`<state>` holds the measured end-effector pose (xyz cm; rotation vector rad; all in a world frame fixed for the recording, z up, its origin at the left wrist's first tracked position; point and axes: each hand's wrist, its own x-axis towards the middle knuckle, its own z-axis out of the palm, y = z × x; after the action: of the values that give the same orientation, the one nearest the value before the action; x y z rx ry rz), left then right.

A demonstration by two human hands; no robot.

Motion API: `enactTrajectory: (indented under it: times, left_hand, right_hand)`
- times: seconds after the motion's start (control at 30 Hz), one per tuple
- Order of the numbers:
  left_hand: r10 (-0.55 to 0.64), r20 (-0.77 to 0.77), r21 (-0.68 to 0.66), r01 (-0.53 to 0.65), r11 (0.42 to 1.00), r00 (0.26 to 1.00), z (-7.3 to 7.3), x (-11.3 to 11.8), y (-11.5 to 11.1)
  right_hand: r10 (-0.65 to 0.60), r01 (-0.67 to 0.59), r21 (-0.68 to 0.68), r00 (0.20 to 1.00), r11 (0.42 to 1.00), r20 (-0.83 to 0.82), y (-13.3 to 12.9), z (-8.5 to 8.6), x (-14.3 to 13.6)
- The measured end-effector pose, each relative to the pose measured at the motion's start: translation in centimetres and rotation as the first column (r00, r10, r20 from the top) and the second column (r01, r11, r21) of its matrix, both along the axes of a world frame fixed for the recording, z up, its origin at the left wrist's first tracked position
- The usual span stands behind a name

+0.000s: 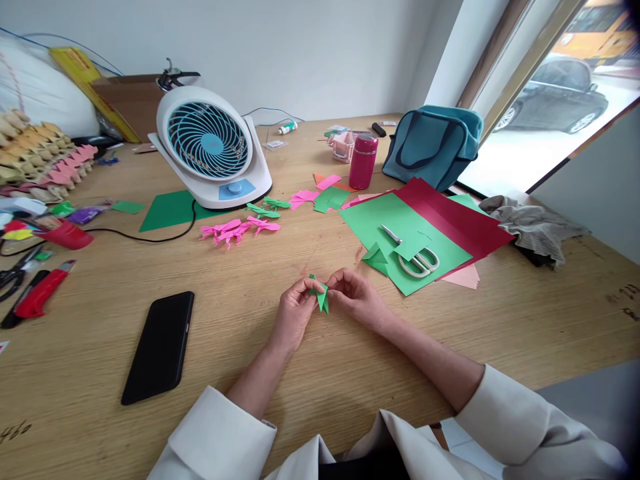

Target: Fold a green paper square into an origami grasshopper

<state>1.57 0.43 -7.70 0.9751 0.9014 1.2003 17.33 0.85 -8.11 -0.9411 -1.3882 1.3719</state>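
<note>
A small folded green paper (323, 299) is held between both hands above the wooden table (240, 287). My left hand (296, 310) pinches its left side between thumb and fingers. From the right, my right hand (356, 297) has thumb and fingertips closed at the paper's right edge. Its pointed flaps hang downward. To the right lie another folded green piece (376, 259), green sheets (365, 217) and silver scissors (420, 263) partly covered by a green paper square (411, 245). Folded pink figures (239, 230) and green figures (265, 209) lie beyond my hands.
A black phone (159, 347) lies at the left front, with a red cutter (40, 297) beyond it. Behind are a white fan (210, 143), a pink bottle (363, 162) and a blue bag (433, 147). Red sheets (450, 217) and a grey cloth (530, 223) are at right.
</note>
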Motion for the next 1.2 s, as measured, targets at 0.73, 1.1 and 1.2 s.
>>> enactTrajectory:
  times: [0.73, 1.1, 1.2]
  left_hand:
    - [-0.073, -0.296, 0.26, 0.154, 0.953, 0.952, 0.83, -0.49, -0.55]
    - [0.004, -0.301, 0.259, 0.078, 0.963, 0.954, 0.62, -0.15, -0.55]
    - [0.013, -0.293, 0.243, 0.062, 0.968, 0.956, 0.47, -0.15, -0.43]
  right_hand:
    - [-0.112, 0.108, -0.085, 0.993, 0.991, -0.048, -0.11, 0.51, -0.49]
    - [-0.145, 0.143, -0.067, 0.989, 0.987, -0.017, -0.06, 0.35, -0.51]
    - [-0.127, 0.127, -0.057, 0.992, 0.99, -0.007, -0.01, 0.16, -0.41]
